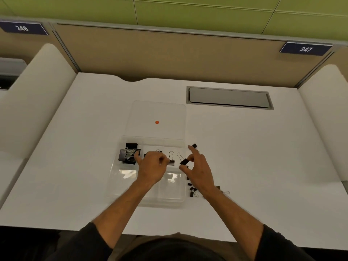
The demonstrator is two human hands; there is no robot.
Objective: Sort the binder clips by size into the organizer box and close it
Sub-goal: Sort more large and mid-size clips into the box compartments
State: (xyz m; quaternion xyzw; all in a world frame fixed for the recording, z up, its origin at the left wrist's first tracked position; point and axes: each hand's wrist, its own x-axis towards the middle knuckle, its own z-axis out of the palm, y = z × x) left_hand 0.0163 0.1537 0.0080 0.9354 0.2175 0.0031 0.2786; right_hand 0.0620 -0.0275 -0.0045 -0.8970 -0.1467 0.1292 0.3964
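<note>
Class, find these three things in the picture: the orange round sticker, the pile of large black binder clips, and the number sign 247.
Orange round sticker [157,122]: head view, its centre.
Pile of large black binder clips [126,154]: head view, a clip's black body.
Number sign 247 [305,49]: head view, its digits.

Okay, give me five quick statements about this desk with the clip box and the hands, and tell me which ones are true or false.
1. The organizer box has its lid open, lying flat behind it. True.
2. The large binder clips sit in the far left compartment. True.
3. The right hand is empty. False: its fingers pinch a medium clip.
4. All small clips are already in the box. False: several small clips lie on the desk to the right of the box.
5. The orange dot is on a blue nameplate. False: it shows on the clear lid.
</note>
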